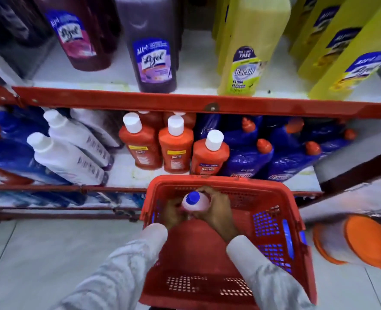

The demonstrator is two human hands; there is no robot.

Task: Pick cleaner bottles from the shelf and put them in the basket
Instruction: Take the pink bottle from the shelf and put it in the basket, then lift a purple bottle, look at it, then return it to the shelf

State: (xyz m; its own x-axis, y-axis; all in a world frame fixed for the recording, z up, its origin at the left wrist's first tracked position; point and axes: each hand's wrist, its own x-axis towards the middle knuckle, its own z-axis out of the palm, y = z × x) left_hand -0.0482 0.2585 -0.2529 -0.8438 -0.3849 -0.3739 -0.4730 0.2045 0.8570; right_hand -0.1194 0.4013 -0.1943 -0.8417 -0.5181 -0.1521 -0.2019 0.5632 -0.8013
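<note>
head view, nearest first: two pale grey sleeves [122, 265] reach forward and down into a red perforated plastic shopping basket [292, 202] that sits on the pale tiled floor [28, 253] in front of the shelving. inside the basket, toward its far end, the left hand [170, 212] and right hand [218, 213] are both wrapped around a small pale pink cleaner bottle with a blue cap [193, 201], one on each side, cap pointing up at the camera; the bottle is within the basket walls, and whether its base touches the basket floor cannot be told. to the right of the basket, on the floor, lie blurred orange-lidded round containers [364, 240]. just beyond the basket's far rim, the lower white shelf with a red metal edge [122, 173] carries three orange bottles with white caps [176, 146] in the middle, white bottles leaning over [66, 153] on the left, and blue bottles with orange-red nozzles [252, 157] on the right. farther up, the upper shelf [196, 70] holds a dark purple bottle [153, 52], a maroon bottle [80, 34] to its left, and tall yellow floor cleaner bottles [250, 48] on the right.
</note>
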